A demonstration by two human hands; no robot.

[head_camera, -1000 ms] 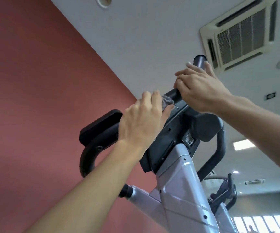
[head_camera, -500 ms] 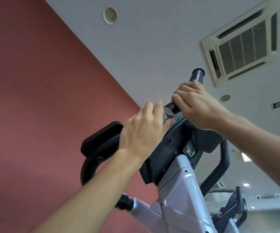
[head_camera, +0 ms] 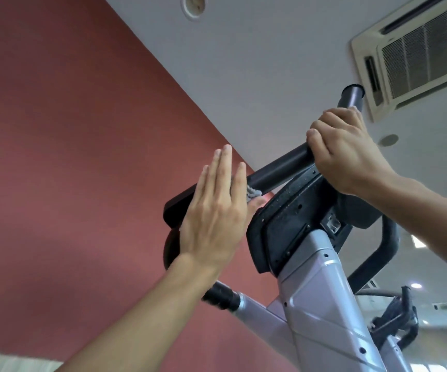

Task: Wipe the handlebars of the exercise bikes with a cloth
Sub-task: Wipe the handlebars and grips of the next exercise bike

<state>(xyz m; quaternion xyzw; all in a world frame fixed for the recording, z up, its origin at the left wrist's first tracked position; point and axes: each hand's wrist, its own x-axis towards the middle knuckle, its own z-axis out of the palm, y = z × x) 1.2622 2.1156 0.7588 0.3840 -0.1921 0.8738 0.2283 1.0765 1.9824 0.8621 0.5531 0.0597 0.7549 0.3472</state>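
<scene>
One grey cloth (head_camera: 333, 193) lies against the black handlebar (head_camera: 281, 167) of the exercise bike (head_camera: 321, 304), pressed by the left hand (head_camera: 217, 218) with straight fingers, while the right hand (head_camera: 348, 154) curls tightly around the bar higher up, below the ceiling air conditioner (head_camera: 415, 52).

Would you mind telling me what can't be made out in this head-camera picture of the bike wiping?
- Cloth: only a grey corner shows; the left hand covers the rest.
- Handlebar: the part under the right hand is hidden by the fingers curled round it.
- Bike frame: cut off by the bottom edge.
- Second bike: too small and dark.
</scene>
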